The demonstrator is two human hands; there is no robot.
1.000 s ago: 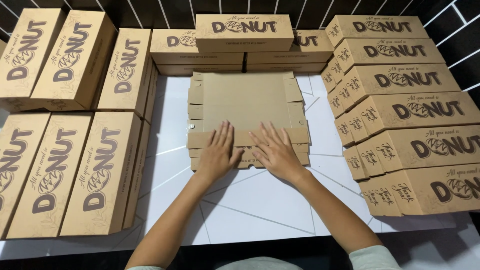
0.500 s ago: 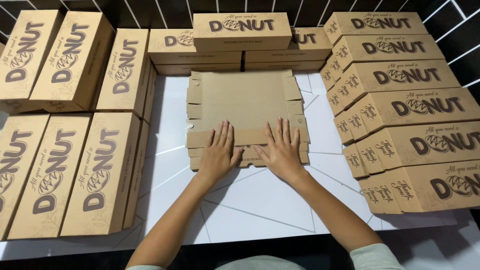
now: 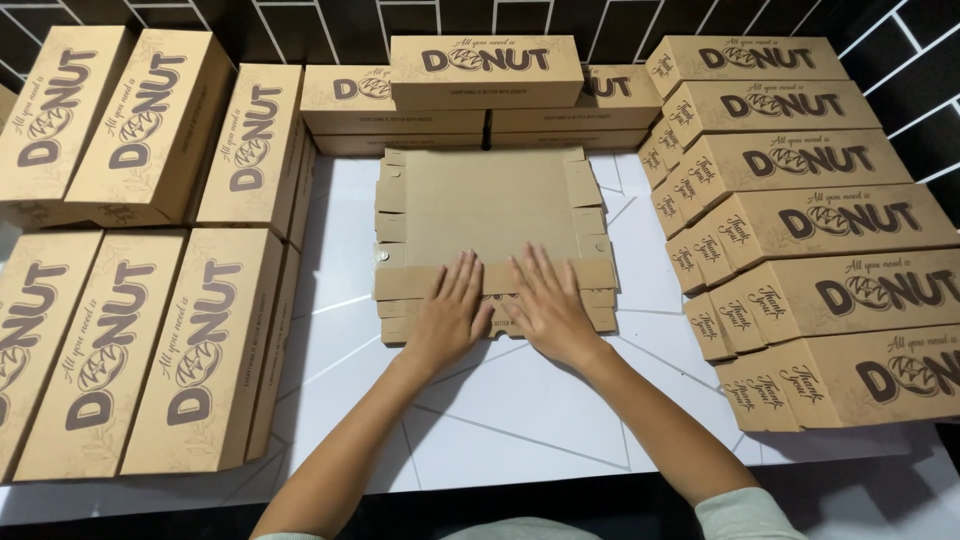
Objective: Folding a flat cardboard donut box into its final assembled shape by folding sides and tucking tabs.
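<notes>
Both hands have slid closer together along the folded near flap since half a second ago, fingers less splayed. From the head view, the left hand and right hand lie open, palms flat, pressing the flat cardboard box blank at the middle of the white table, between stacks of folded donut boxes

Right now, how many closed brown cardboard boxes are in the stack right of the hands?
6 closed brown cardboard boxes, stepped from back to front; more may be hidden underneath.
</notes>
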